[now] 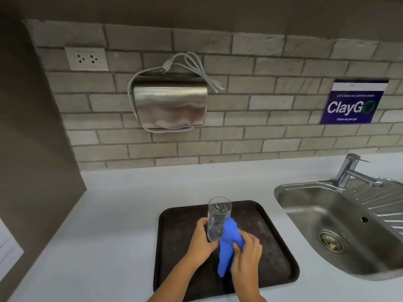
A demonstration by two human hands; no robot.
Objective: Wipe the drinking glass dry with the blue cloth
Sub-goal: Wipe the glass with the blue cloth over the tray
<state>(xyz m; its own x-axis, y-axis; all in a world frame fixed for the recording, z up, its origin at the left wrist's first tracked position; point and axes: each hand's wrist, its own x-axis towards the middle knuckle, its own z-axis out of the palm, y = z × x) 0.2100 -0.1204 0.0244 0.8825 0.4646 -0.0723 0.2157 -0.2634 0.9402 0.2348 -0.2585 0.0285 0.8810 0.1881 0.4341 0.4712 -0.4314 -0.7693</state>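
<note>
A tall clear drinking glass [218,214] is held upright above a dark tray [176,227]. My left hand [201,240] grips its lower part from the left. The blue cloth [229,243] presses against the glass's right side and hangs down in a fold. My right hand [247,256] clutches the cloth just right of the glass base. The glass's bottom is hidden behind my fingers and the cloth.
The tray lies on a pale countertop [117,214]. A steel sink [340,225] with a tap [351,171] sits to the right. On the brick wall hang a metal dispenser [170,105] with a loose cord, a socket plate [86,59] and a blue sign [353,102].
</note>
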